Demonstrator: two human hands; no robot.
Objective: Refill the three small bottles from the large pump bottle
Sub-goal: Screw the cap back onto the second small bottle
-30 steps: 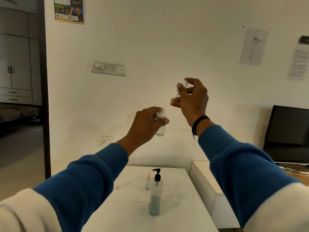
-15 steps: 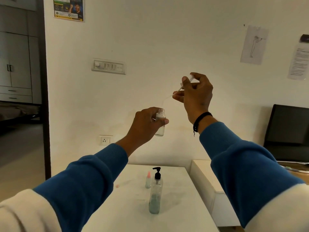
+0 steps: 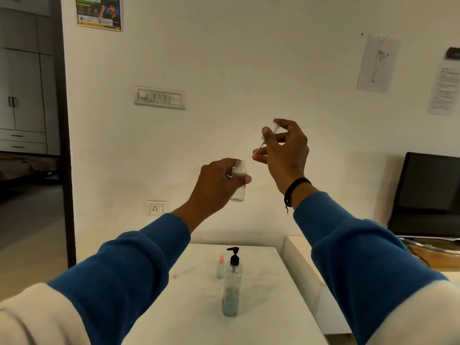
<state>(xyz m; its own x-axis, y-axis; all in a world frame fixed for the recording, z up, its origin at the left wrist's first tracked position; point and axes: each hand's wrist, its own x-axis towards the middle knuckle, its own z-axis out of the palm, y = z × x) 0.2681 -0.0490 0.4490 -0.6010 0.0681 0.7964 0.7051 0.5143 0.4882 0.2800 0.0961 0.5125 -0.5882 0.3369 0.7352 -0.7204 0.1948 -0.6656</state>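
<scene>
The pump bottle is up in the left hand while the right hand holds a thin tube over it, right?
Not quite. The head view shows the left hand holding a small open bottle; the pump bottle stands on the table. The right hand does hold a thin tube at its mouth.

A home room: grey built-in wardrobe (image 3: 22,95) through the doorway, white wall switch panel (image 3: 159,98), taped paper sheets (image 3: 377,63), black monitor (image 3: 430,192).

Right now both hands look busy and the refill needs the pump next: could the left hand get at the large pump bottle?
Probably not yet. The left hand grips a small open bottle high above the table; the pump bottle stands unobstructed below.
</scene>
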